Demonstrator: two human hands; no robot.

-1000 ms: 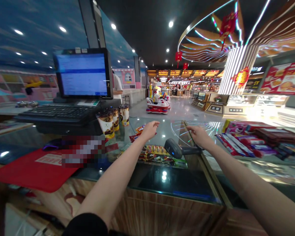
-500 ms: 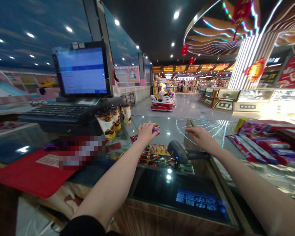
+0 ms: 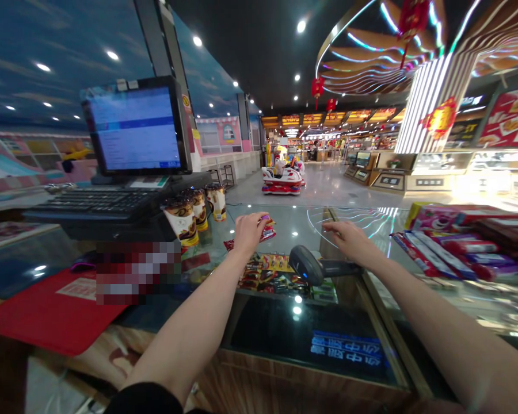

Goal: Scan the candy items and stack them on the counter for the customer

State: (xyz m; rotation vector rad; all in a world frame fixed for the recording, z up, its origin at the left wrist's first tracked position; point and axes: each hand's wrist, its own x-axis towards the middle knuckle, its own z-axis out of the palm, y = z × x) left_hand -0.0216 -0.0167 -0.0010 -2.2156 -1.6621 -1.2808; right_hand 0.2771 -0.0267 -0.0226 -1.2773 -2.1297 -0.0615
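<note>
My left hand [image 3: 249,233] reaches over the glass counter, fingers curled down on a small red and yellow snack packet [image 3: 268,232]. Part of the packet sticks out to the right of the fingers; the fingertips are partly hidden. Another red packet edge [image 3: 228,245] shows on the left side of the hand. My right hand [image 3: 349,240] hovers near the counter's far side with fingers loosely stretched to the left, and nothing shows in them. Below it lies a black handheld barcode scanner [image 3: 306,265], its head towards the left and its handle towards the right.
Three patterned paper cups [image 3: 182,223] stand by the monitor [image 3: 138,126] and keyboard [image 3: 95,201] on the left. A red mat [image 3: 47,316] lies in front. Chocolate bars and boxes [image 3: 461,247] are piled at the right. Packaged goods [image 3: 280,263] appear around the scanner.
The view has turned slightly to the right. Slightly more of the packet shows beside my left hand. My right hand keeps almost the same pose over the counter.
</note>
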